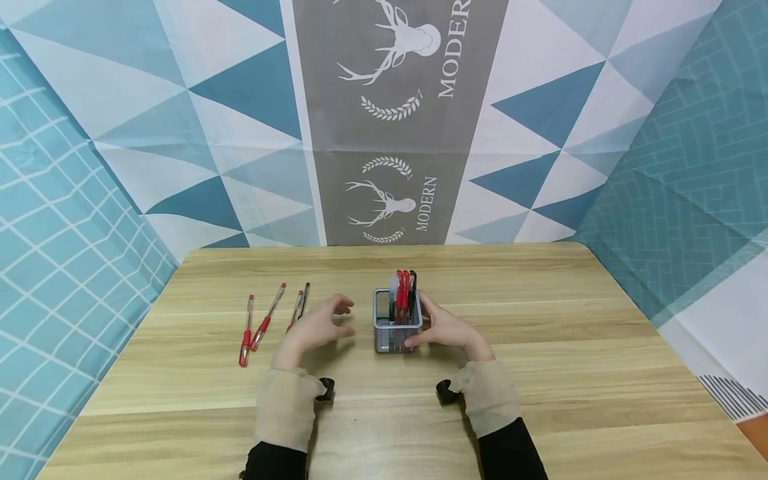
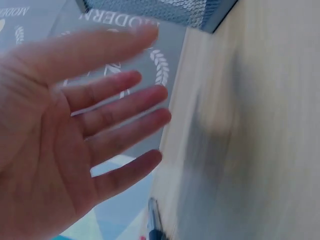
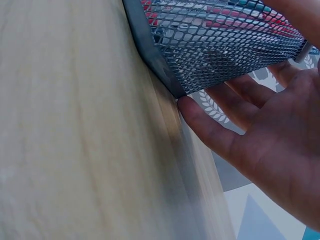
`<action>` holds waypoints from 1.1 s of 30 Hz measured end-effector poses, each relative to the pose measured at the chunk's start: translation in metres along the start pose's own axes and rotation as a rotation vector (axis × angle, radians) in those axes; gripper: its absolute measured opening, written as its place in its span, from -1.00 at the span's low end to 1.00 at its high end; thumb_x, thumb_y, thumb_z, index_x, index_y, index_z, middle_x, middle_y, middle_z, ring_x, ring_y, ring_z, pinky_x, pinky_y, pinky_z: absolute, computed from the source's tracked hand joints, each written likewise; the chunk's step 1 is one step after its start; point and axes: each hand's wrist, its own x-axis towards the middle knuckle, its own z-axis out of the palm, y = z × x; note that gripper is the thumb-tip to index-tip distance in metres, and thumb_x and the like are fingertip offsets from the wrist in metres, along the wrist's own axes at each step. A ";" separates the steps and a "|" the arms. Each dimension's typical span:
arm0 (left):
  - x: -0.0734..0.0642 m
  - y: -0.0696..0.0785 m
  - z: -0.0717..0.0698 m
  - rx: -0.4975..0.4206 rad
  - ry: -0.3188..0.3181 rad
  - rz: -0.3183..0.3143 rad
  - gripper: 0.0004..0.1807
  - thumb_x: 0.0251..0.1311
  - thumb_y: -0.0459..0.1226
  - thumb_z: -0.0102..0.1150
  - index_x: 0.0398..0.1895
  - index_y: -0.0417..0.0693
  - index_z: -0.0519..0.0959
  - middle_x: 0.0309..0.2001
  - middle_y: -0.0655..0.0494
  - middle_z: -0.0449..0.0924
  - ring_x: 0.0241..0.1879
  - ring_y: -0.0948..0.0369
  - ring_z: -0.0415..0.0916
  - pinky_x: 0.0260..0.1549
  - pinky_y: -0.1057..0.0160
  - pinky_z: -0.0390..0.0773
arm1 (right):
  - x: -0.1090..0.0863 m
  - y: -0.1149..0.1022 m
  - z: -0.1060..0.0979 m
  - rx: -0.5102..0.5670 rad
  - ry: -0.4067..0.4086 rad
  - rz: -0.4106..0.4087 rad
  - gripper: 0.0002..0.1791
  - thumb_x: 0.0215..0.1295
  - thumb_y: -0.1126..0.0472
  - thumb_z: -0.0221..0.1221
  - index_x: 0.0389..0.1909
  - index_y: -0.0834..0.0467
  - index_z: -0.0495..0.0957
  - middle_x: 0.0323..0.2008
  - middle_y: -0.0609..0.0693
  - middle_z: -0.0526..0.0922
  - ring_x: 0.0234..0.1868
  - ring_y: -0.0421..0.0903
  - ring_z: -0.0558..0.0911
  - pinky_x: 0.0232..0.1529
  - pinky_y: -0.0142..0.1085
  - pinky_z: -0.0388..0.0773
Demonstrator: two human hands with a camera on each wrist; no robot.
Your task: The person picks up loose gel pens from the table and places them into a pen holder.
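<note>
A dark metal mesh pen holder (image 1: 383, 340) stands on the wooden table, with red pens (image 1: 403, 293), a black pen (image 1: 412, 293) and a pale-capped pen (image 1: 393, 293) upright in it. My right hand (image 1: 449, 329) grips its right side, thumb at the front; the right wrist view shows fingers against the mesh wall (image 3: 205, 60). Left of the holder and apart from it, my left hand (image 1: 317, 327) holds nothing. Its fingers (image 2: 120, 110) are spread and loosely bent in the left wrist view.
Two red pens, one farther left (image 1: 247, 333) and one slanted (image 1: 269, 316), lie on the table's left. Nearer my left hand lie another red pen (image 1: 296, 310) and a dark pen (image 1: 304, 300), both partly hidden. Patterned cloth (image 1: 384, 133) hangs behind the table's back edge.
</note>
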 end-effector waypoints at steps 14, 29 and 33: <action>-0.017 -0.014 -0.024 0.221 0.240 -0.232 -0.70 0.02 -0.30 0.17 -0.18 -0.25 0.44 -0.45 0.01 0.50 -0.55 0.16 0.40 -0.55 0.20 0.41 | -0.001 -0.002 0.000 -0.010 0.004 0.006 0.16 -0.11 0.32 0.37 0.40 0.00 -0.23 0.23 0.17 0.27 0.19 0.06 0.33 0.24 -0.10 0.26; -0.027 -0.018 -0.025 0.308 0.235 -0.481 -0.80 -0.08 -0.31 0.13 -0.46 -0.25 0.35 -0.55 -0.07 0.41 -0.55 0.06 0.35 -0.68 0.19 0.34 | -0.002 -0.001 0.001 -0.021 0.016 0.015 0.13 -0.18 0.31 0.41 0.37 0.00 -0.13 0.21 0.11 0.32 0.20 0.02 0.33 0.31 -0.08 0.14; -0.027 -0.017 -0.025 0.346 0.202 -0.515 -0.81 -0.04 -0.32 0.12 -0.42 -0.28 0.40 -0.49 -0.12 0.48 -0.51 0.04 0.39 -0.60 0.09 0.43 | -0.001 0.000 0.001 -0.023 0.019 0.018 0.14 -0.18 0.30 0.41 0.37 0.01 -0.14 0.22 0.11 0.31 0.20 0.02 0.33 0.31 -0.08 0.13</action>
